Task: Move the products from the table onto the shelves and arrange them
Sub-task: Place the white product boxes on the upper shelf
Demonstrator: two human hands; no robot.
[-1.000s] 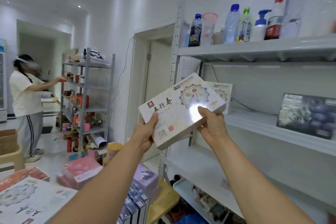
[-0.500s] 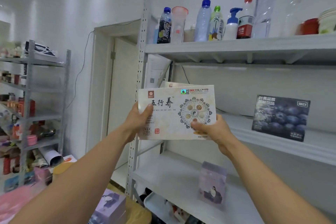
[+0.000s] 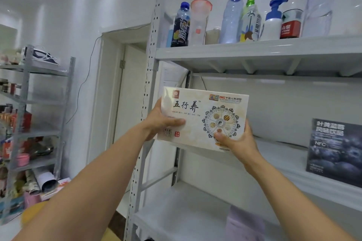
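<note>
Both hands grip one cream box (image 3: 203,117) reading "五行养", PICC logo: left hand (image 3: 162,121) at its left edge, right hand (image 3: 238,141) at its bottom right corner, held at the middle shelf's (image 3: 290,164) left end.

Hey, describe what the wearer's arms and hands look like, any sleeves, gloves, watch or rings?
Both forearms are bare down to the picture's edge; no sleeve shows. The left hand and right hand wear no gloves, and neither wrist carries a watch or band. No ring shows on the thumbs; fingers behind the cream rectangular cardboard box are hidden.
</note>
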